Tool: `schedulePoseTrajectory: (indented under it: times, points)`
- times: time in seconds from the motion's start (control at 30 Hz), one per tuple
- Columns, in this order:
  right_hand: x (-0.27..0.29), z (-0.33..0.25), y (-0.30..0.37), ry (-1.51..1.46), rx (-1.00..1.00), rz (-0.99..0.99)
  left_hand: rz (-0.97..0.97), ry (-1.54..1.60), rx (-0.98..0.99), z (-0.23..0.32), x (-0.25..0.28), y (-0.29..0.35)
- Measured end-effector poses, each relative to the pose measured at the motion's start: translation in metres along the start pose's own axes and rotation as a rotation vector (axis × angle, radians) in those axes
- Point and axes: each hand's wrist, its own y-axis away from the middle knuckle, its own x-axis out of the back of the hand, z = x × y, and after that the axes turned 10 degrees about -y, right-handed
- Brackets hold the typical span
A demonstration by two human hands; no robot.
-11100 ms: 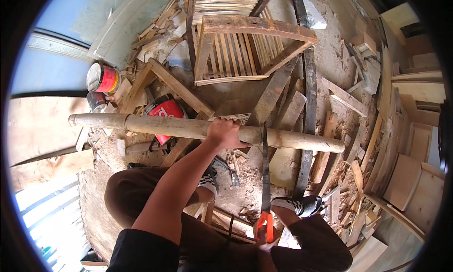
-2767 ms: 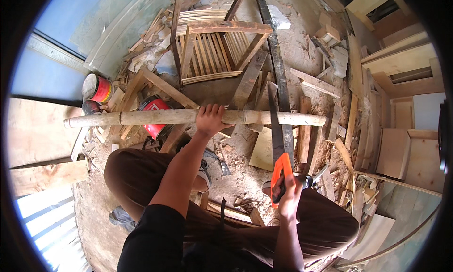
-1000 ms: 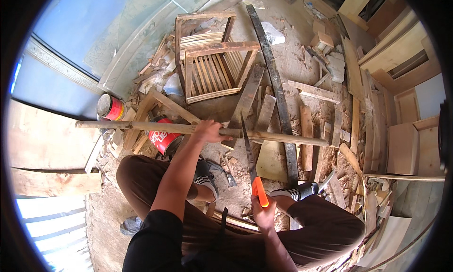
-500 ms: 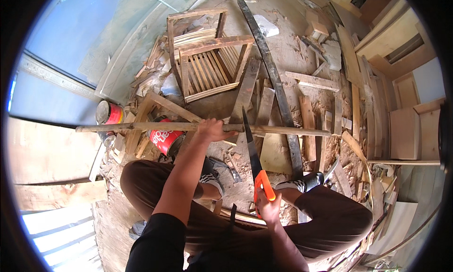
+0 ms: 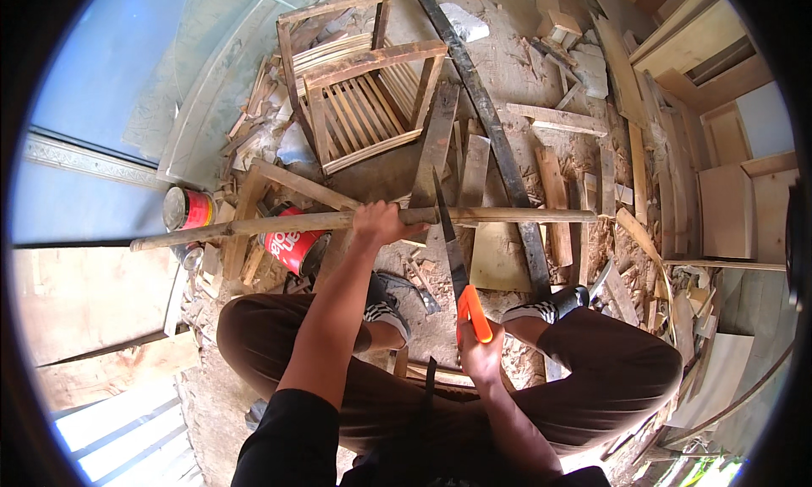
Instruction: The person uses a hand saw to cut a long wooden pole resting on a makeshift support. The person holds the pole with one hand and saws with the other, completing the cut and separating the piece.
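Note:
A long round wooden pole (image 5: 516, 215) lies crosswise in front of me. My left hand (image 5: 381, 223) is wrapped round it, left of the saw. In my right hand (image 5: 480, 352) is the orange handle of a handsaw (image 5: 454, 254). Its dark blade points away from me and crosses the pole just right of my left hand, with the tip beyond the pole. Whether the teeth have cut into the wood is too small to tell. Below the pole, near the blade, a plank (image 5: 437, 140) stretches away from me.
A slatted wooden frame (image 5: 372, 106) lies ahead. Two red cans, one near (image 5: 296, 243) and one farther left (image 5: 188, 208), stand by the pole's left part. A long dark beam (image 5: 495, 140) runs along the floor. Scrap boards (image 5: 554, 199) and wooden panels (image 5: 726, 216) fill the right side.
My right hand and the saw have moved slightly forward, so the blade reaches farther past the pole. The pole has tilted a little, its right end higher. The whole view has shifted slightly.

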Motion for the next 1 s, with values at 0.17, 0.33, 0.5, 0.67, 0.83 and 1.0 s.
schedulePoseTrajectory:
  times: [0.17, 0.33, 0.5, 0.67, 0.83, 1.0]
  points:
    - [0.007, 0.008, 0.020, 0.028, 0.013, 0.003, 0.015, -0.021, -0.006, 0.002, -0.002, -0.001]
    - [-0.004, 0.018, -0.017, -0.093, 0.004, -0.001, 0.039, -0.009, 0.011, -0.001, -0.001, -0.003]
    - [0.019, 0.031, 0.024, -0.039, -0.032, 0.000, 0.007, -0.027, -0.005, 0.001, 0.003, -0.002]
    - [0.002, 0.020, -0.004, -0.165, -0.091, 0.016, -0.004, 0.006, -0.002, 0.002, 0.005, -0.004]
    - [0.001, 0.036, -0.007, -0.121, -0.056, -0.004, 0.009, 0.008, -0.003, -0.001, 0.003, -0.003]
    - [0.028, 0.036, 0.042, -0.058, -0.031, -0.008, 0.035, 0.013, -0.008, 0.000, 0.004, -0.001]
